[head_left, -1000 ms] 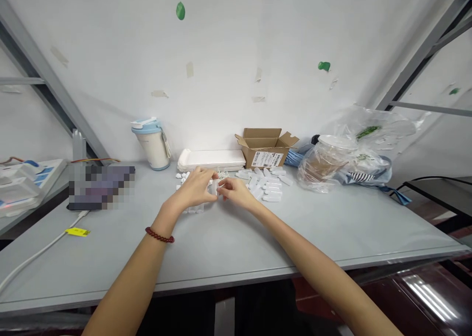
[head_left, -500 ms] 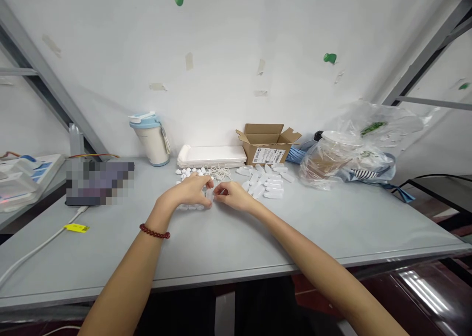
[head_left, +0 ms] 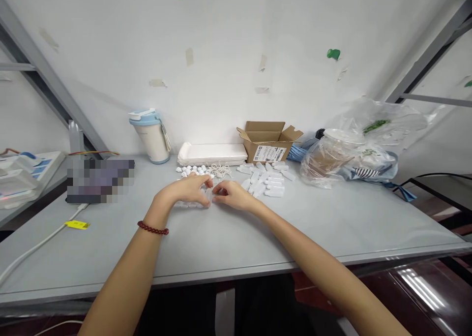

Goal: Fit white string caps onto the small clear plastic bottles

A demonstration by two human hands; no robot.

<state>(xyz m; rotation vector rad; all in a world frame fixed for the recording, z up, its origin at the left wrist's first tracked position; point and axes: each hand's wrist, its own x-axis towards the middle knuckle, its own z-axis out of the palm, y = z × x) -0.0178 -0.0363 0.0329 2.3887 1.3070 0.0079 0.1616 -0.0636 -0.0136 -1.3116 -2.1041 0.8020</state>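
Note:
My left hand point(head_left: 188, 189), a beaded bracelet on its wrist, curls its thumb and fingers around a small translucent plastic bottle point(head_left: 209, 194). My right hand point(head_left: 233, 195) is closed just beside it, fingertips pinched near the bottle; whatever they hold is too small to make out. Partly hidden below my left hand lie several clear-white pieces point(head_left: 186, 204). Behind it sits a cluster of small white caps point(head_left: 193, 170), with a tangle of thin white strings point(head_left: 220, 169) alongside. To the right of my right hand spreads a pile of translucent bottles point(head_left: 273, 185).
A stack of white trays point(head_left: 214, 151) and an open cardboard box point(head_left: 269, 141) stand against the wall. Left are a tumbler point(head_left: 151, 137), a dark blurred-out device point(head_left: 99, 181) and its cable point(head_left: 40, 245). A plastic bag with a cup point(head_left: 335, 154) lies at right.
The view has shifted slightly. Both hands stay together around the small bottle, with barely any change in their grip.

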